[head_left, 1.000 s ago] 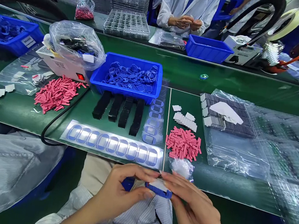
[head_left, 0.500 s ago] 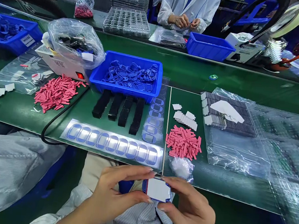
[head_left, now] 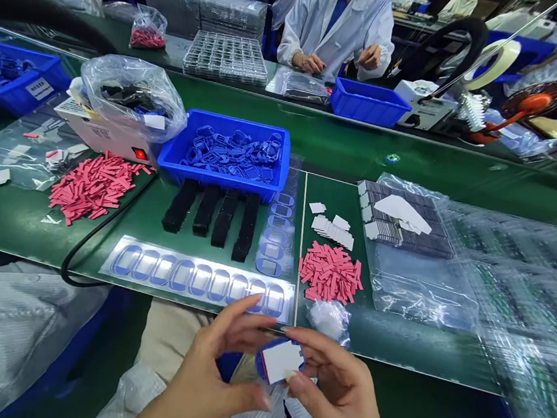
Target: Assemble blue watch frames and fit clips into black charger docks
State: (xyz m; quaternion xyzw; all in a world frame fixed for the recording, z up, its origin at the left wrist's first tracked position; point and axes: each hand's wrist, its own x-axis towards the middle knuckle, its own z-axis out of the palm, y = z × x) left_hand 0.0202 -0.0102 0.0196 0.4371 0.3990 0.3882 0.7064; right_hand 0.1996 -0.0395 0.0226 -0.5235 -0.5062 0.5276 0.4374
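My right hand (head_left: 333, 390) pinches a small blue plastic housing (head_left: 260, 366) between thumb and fingers. A white rectangular card (head_left: 282, 362) covers most of its face, with a thin red strip along one edge. My left hand (head_left: 219, 356) is beside the housing's left end, its thumb and fingers spread apart and holding nothing. Just beyond the hands lies a clear sheet (head_left: 158, 294) carrying a row of blue-rimmed oval pieces. Close by are a pile of pink strips (head_left: 330, 273) and a small clear bag (head_left: 330, 319).
A blue bin (head_left: 173, 165) of blue plastic frames stands behind several black stacks (head_left: 223, 219). White cards (head_left: 332, 232) lie right of centre, near a bagged stack of dark parts (head_left: 408, 217). Clear trays (head_left: 541, 286) fill the right. A co-worker (head_left: 336, 34) sits opposite.
My left fingers and thumb have come off the housing and spread apart. The housing has tilted in my right hand. The view has shifted, and the co-worker's hands have moved apart.
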